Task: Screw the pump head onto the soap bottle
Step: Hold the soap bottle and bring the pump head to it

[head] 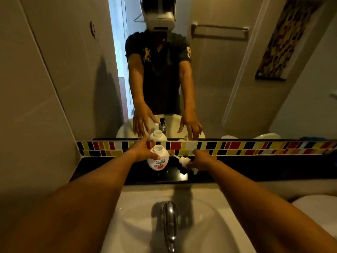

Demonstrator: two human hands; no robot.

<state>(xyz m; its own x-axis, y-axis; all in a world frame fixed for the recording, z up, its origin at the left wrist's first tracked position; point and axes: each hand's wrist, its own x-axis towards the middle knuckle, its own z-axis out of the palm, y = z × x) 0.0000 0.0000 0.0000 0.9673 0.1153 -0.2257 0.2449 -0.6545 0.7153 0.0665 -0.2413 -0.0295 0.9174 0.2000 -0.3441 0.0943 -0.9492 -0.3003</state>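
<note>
Bottle [158, 159] stands upright on dark surface [255, 170], neck uncapped, left hand [144, 150] wrapped on its shoulder. Pump [184, 160] lies at its 3 o'clock, right hand [202, 159] closed on it. Both judged light, smooth plastic; pump best gripped at collar.

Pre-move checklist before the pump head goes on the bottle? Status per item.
1. Soap bottle upright on the black ledge: ok.
2. Bottle neck open, no cap on it: ok.
3. Left hand steadying the bottle: ok, fingers on its left side and shoulder.
4. Right hand has the pump head: cannot tell; the hand is on it, but whether the grip is closed is unclear.
5. Pump head lined up over the neck: not ok, it lies tilted to the right of the bottle, near the ledge.
6. Dip tube straight and free: cannot tell, too small and blurred.
</note>
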